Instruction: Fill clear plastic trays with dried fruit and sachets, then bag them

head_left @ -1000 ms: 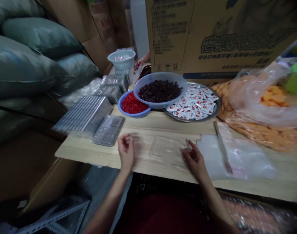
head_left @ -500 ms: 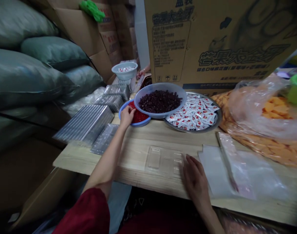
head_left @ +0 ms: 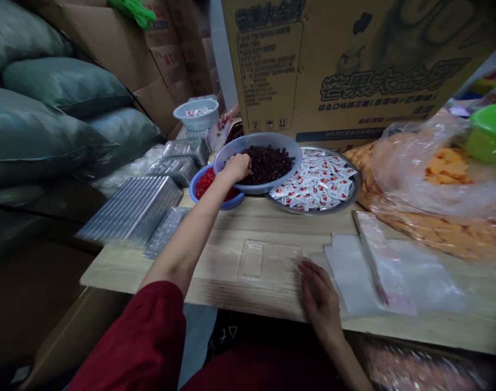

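My left hand reaches into the left side of a pale blue bowl of small dark pieces. Its fingers are closed and point down among the pieces; what they pinch is hidden. Partly under that bowl sits a smaller blue bowl with red pieces. On the table in front of me lies a clear plastic tray with moulded compartments. My right hand grips the tray's right edge, fingers bent together there.
A metal tray of small white-and-red sachets stands right of the bowls. Stacked clear trays fill the left. Plastic sheets and a big bag of orange pieces lie right; a large carton stands behind. Another person's hand shows far back.
My left hand has moved from the red pieces up and right into the bowl of dark pieces. My right hand stays at the tray's edge. The view has shifted slightly.
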{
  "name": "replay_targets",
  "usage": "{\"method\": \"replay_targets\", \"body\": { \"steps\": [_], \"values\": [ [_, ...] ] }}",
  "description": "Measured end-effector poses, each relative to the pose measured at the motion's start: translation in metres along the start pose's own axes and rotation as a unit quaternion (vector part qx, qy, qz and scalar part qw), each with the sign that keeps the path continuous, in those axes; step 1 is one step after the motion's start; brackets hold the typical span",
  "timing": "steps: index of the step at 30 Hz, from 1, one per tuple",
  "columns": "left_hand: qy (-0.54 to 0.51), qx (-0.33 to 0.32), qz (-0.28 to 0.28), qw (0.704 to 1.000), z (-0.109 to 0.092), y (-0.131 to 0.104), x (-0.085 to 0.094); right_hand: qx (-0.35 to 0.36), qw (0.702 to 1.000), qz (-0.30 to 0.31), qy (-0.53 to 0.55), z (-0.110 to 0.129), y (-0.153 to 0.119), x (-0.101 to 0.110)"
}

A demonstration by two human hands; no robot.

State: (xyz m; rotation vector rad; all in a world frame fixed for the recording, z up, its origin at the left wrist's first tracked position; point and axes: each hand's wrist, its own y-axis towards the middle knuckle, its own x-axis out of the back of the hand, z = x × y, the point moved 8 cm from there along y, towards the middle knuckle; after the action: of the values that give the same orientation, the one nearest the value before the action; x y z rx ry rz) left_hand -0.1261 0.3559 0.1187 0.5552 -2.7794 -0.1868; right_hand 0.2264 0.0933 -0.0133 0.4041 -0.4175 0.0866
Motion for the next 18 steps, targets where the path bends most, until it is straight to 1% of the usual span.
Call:
{"method": "replay_targets", "body": {
  "steps": [2, 3, 4, 6, 7, 8, 9, 10, 12, 13, 14, 15, 16, 18],
  "values": [
    [0.011, -0.006, 0.002, 1.0, 0.001, 0.001, 0.007, 0.0, 1.0, -0.007, -0.006, 0.0, -0.001, 0.006],
    [0.021, -0.028, -0.001, 0.999, -0.004, -0.002, 0.012, -0.001, 1.0, -0.006, -0.007, -0.001, -0.002, 0.008],
    [0.031, -0.063, -0.009, 0.997, -0.012, -0.009, 0.019, -0.002, 1.0, -0.003, -0.008, 0.0, -0.003, 0.009],
    [0.039, -0.151, -0.043, 0.987, -0.036, -0.034, 0.029, -0.004, 1.0, 0.007, -0.008, 0.001, -0.004, 0.01],
    [0.035, -0.185, -0.056, 0.98, -0.048, -0.053, 0.03, -0.006, 1.0, 0.009, -0.007, 0.002, -0.005, 0.011],
    [0.027, -0.205, -0.059, 0.977, -0.057, -0.075, 0.027, -0.008, 1.0, 0.008, -0.006, 0.004, -0.005, 0.012],
    [0.02, -0.209, -0.044, 0.977, -0.064, -0.098, 0.018, -0.012, 1.0, 0.007, -0.005, 0.005, -0.006, 0.012],
    [0.018, -0.206, -0.005, 0.978, -0.067, -0.123, 0.003, -0.016, 1.0, 0.006, -0.005, 0.006, -0.006, 0.013],
    [0.026, -0.204, 0.1, 0.973, -0.064, -0.177, -0.037, -0.02, 1.0, 0.006, -0.008, 0.007, -0.007, 0.012],
    [0.041, -0.207, 0.167, 0.963, -0.056, -0.204, -0.061, -0.02, 1.0, 0.008, -0.01, 0.006, -0.008, 0.011],
    [0.06, -0.208, 0.211, 0.953, -0.044, -0.228, -0.081, -0.019, 1.0, 0.011, -0.013, 0.006, -0.009, 0.009],
    [0.083, -0.207, 0.239, 0.945, -0.028, -0.247, -0.098, -0.016, 1.0, 0.012, -0.015, 0.005, -0.01, 0.008],
    [0.109, -0.202, 0.244, 0.942, -0.01, -0.26, -0.111, -0.013, 1.0, 0.014, -0.018, 0.003, -0.011, 0.007],
    [0.157, -0.199, 0.237, 0.938, 0.022, -0.276, -0.128, -0.006, 1.0, 0.017, -0.022, 0.0, -0.014, 0.004]
  ]
}}
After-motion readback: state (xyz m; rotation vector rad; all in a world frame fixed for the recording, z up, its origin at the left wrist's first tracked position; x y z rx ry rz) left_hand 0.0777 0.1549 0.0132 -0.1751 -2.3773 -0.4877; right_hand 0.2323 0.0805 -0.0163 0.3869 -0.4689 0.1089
